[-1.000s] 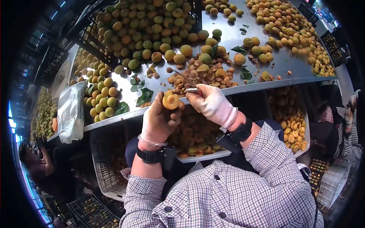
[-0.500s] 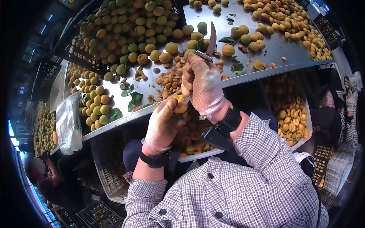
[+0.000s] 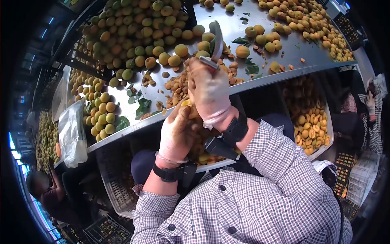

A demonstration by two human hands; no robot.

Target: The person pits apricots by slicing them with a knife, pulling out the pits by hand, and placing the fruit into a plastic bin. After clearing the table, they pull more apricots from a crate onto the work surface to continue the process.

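Note:
My left hand (image 3: 175, 132), in a thin glove, is closed around a cut apricot (image 3: 186, 103) just in front of the table edge. My right hand (image 3: 210, 90), also gloved, grips a folding knife (image 3: 218, 42); its curved blade points up and away from me. The right fingers are right beside the apricot and partly cover it, so whether they touch it is hidden. Just beyond both hands, a heap of brown apricot pits (image 3: 175, 87) lies on the metal table (image 3: 280, 69). Below them stands a crate of apricot halves (image 3: 209, 156).
Whole apricots (image 3: 138, 30) spill from a dark crate (image 3: 95, 67) at the back left. Another crate of halves (image 3: 315, 130) stands to the right under the table. A plastic bag (image 3: 73, 132) hangs over the left edge. Other people sit at both sides.
My right hand has moved left and closer to my left hand, its wrist turning. The knife blade has swung left with it. The apricot is now more covered.

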